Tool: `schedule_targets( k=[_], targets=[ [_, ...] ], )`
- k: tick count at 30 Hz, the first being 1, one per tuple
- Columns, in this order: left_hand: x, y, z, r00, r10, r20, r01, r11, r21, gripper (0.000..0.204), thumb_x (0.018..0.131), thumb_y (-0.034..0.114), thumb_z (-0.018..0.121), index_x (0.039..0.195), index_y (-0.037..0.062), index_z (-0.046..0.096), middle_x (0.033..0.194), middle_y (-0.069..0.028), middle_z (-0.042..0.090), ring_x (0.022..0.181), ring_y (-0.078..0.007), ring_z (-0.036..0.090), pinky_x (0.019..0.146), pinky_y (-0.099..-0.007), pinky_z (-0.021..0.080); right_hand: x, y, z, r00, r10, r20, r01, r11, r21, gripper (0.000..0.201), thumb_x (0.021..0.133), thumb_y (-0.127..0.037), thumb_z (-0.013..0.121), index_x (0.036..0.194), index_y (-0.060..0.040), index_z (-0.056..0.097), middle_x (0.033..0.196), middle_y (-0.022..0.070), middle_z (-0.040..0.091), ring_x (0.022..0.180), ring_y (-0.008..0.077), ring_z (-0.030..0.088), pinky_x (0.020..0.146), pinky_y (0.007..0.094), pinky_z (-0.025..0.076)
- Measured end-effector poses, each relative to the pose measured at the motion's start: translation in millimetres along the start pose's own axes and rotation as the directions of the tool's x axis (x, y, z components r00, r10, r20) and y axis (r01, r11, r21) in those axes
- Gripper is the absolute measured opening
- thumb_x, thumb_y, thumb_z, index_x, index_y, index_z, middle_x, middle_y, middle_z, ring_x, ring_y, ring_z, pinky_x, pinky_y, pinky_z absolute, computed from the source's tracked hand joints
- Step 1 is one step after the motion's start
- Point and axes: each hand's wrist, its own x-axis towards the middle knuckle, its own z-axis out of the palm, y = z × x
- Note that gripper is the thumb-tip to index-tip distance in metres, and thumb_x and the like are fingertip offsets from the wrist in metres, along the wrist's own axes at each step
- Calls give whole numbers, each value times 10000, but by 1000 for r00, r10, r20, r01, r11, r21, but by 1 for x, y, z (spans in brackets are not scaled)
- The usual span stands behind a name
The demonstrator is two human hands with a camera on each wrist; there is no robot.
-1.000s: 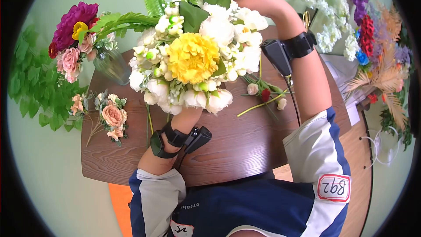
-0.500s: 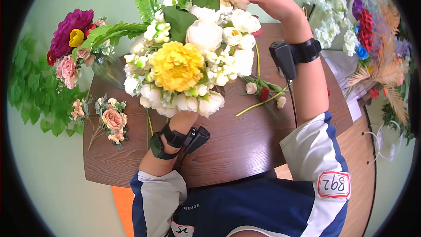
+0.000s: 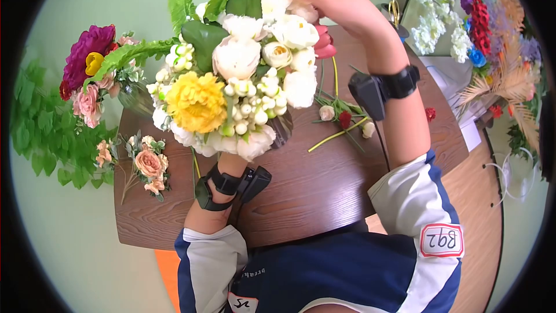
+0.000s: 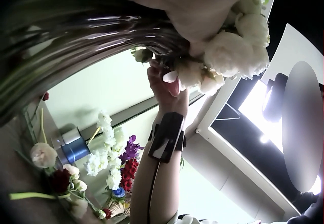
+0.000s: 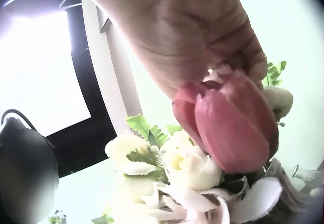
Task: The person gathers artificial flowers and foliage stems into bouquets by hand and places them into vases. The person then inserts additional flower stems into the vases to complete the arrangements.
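Observation:
A full bouquet of white blooms (image 3: 236, 58) with a yellow flower (image 3: 196, 102) and green leaves stands in a ribbed glass vase (image 3: 282, 130). My left hand (image 4: 195, 6) grips the vase just below the blooms; in the head view the flowers hide it. At the bouquet's far right side, my right hand (image 3: 339, 1) has its fingers curled on a white flower (image 3: 302, 10), the fingertips partly hidden. Beside that flower is a pink tulip (image 3: 324, 42), seen large under the right hand (image 5: 202, 37) in the right wrist view.
Loose stems with small roses (image 3: 344, 119) lie on the brown table (image 3: 301, 197). Peach flowers (image 3: 149, 163) lie at its left. Purple and pink flowers (image 3: 92, 52) stand in another vase behind. More flowers (image 3: 480, 35) are at the right.
The bouquet has shifted left and turned, and the pink tulip shows more fully at its right side. My right hand has moved left with it, its fingers now bent over the white flower.

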Motion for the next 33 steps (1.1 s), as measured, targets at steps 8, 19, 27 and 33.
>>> schedule_targets(
  k=[8, 19, 27, 33],
  targets=[
    [12, -2, 5, 1000, 26, -9, -26, 999, 29, 445, 867, 260, 504, 1275, 104, 422, 1280, -60, 471, 1169, -185, 451, 973, -319, 368, -41, 50, 10, 909, -193, -369, 253, 960, 121, 543, 899, -427, 491, 1230, -4, 418, 1003, 84, 589, 753, 103, 591, 623, 203, 468],
    [21, -3, 11, 998, 50, -31, -48, 997, 62, 442, 863, 259, 514, 1269, 106, 431, 1274, -61, 478, 1163, -188, 459, 966, -318, 375, -41, 54, 52, 847, -287, -448, 392, 906, 160, 190, 859, -147, 600, 974, -23, 513, 770, -7, 551, 651, 26, 500, 549, 182, 442],
    [9, -2, 4, 996, 61, -69, -55, 995, 86, 440, 860, 258, 521, 1265, 107, 437, 1269, -61, 483, 1158, -191, 465, 962, -318, 380, -50, 32, 49, 858, -180, -481, 334, 907, 257, 152, 884, -183, 536, 945, -46, 555, 801, 18, 600, 641, 48, 543, 483, 189, 393],
    [1, 0, 0, 994, 57, -92, -47, 993, 104, 439, 858, 258, 527, 1262, 109, 442, 1265, -62, 487, 1155, -193, 469, 958, -318, 384, -52, 29, 61, 703, -300, -645, 507, 847, 159, 339, 841, -46, 581, 1132, -19, 410, 798, 66, 600, 661, 60, 530, 549, 172, 419]
  ],
)
